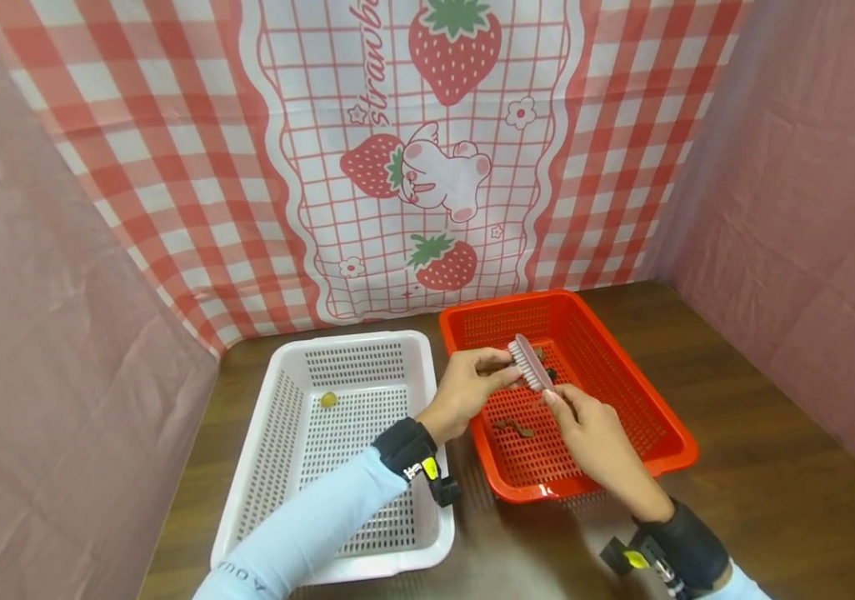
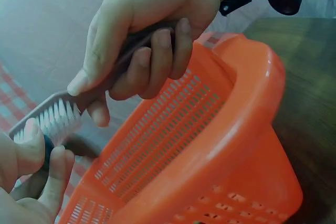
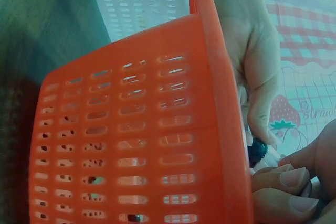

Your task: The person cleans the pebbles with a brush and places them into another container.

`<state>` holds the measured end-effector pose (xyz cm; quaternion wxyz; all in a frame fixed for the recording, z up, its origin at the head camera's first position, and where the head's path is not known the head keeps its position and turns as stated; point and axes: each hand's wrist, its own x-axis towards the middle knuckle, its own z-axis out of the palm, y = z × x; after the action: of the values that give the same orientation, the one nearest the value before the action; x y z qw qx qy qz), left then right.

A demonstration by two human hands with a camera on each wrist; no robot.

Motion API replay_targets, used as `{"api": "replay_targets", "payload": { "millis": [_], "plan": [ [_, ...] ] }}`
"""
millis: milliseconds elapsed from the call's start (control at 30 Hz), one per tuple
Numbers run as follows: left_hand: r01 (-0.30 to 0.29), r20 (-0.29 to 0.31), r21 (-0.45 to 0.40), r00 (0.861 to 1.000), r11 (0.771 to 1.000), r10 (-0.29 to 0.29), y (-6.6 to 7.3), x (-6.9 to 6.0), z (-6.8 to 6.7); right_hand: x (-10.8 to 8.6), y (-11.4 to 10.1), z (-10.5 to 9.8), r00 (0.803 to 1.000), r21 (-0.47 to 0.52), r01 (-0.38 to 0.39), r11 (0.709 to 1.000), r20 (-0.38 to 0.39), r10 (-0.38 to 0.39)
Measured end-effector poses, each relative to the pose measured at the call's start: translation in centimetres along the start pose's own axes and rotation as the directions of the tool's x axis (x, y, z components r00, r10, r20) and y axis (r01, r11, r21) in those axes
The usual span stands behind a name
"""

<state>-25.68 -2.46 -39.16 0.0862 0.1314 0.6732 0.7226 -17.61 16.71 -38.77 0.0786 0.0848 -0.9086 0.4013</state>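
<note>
Over the red basket [image 1: 592, 450], my right hand [image 1: 596, 433] grips the handle of a pinkish-brown brush [image 1: 536, 367] with white bristles. In the left wrist view, the fingers of that hand curl round the brush handle [image 2: 123, 66]. My left hand [image 1: 465, 385] meets the bristle side, pinching a small dark thing [image 2: 49, 150] between thumb and fingers. The right wrist view shows this piece [image 3: 257, 152] as black and ridged, mostly covered by fingers, so its kind is unclear. The bristles appear to touch it.
Several small brown and dark pieces, including a curved brown one [image 1: 513, 427], lie in the red basket. A white basket [image 1: 427, 433] stands to its left on the wooden table [image 1: 757, 433], with a small yellow round thing [image 1: 328, 400] inside. A strawberry-print cloth [image 1: 427, 208] hangs behind.
</note>
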Motion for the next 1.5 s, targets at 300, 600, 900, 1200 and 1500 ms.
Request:
{"api": "replay_targets", "payload": {
  "millis": [300, 600, 900, 1200, 1500],
  "plan": [
    [0.003, -0.012, 0.101, 1.0, 0.995, -0.002, 0.38, -0.34, 0.08, -0.04, 0.21, 0.14, 1.0, -0.003, 0.019, 1.0, -0.008, -0.019],
    [-0.003, -0.013, 0.115, 1.0, 0.993, 0.004, 0.27, -0.29, 0.08, -0.01, 0.25, 0.16, 1.0, 0.006, 0.008, 1.0, 0.009, -0.008],
    [-0.024, -0.017, 0.12, 0.999, 0.993, 0.027, 0.14, -0.3, 0.07, -0.14, 0.21, -0.06, 0.999, 0.002, 0.007, 1.0, 0.035, -0.007],
    [-0.001, -0.014, -0.06, 1.0, 0.998, 0.001, -0.04, -0.18, -0.02, -0.07, 0.14, -0.12, 0.999, -0.001, -0.003, 1.0, 0.04, 0.003],
    [0.024, 0.051, -0.073, 0.998, 0.997, -0.021, 0.01, -0.04, -0.08, -0.13, 0.05, -0.14, 1.0, -0.003, -0.009, 1.0, 0.029, 0.009]
  ]
}}
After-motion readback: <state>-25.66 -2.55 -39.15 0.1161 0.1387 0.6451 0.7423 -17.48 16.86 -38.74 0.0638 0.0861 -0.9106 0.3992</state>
